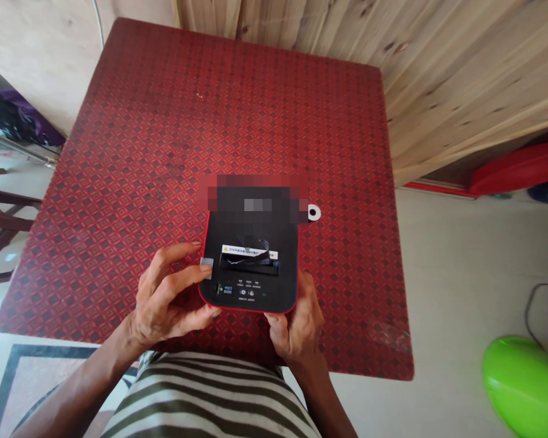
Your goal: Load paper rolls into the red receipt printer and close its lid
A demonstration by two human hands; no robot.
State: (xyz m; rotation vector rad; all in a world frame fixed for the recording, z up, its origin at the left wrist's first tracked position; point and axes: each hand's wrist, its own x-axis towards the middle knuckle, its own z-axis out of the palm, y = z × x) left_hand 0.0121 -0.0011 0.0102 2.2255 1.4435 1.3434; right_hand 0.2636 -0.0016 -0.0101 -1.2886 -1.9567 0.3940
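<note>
A black device with a red rim [251,267] lies flat near the front of the red patterned table [228,121]. It has a slot with a yellow-and-white label and small buttons along its near end; its far end is blurred out. My left hand [171,292] rests against its left side, fingers spread, with a fingertip on a small grey tab at the edge. My right hand [296,322] grips the near right corner, thumb curled under the rim. A small white ring [313,212] lies on the table at the device's far right corner.
Wooden plank walls [438,67] stand behind and to the right of the table. A dark chair [0,219] is at the left. A bright green object [525,383] and a cable lie on the floor at right, red items [516,170] by the wall.
</note>
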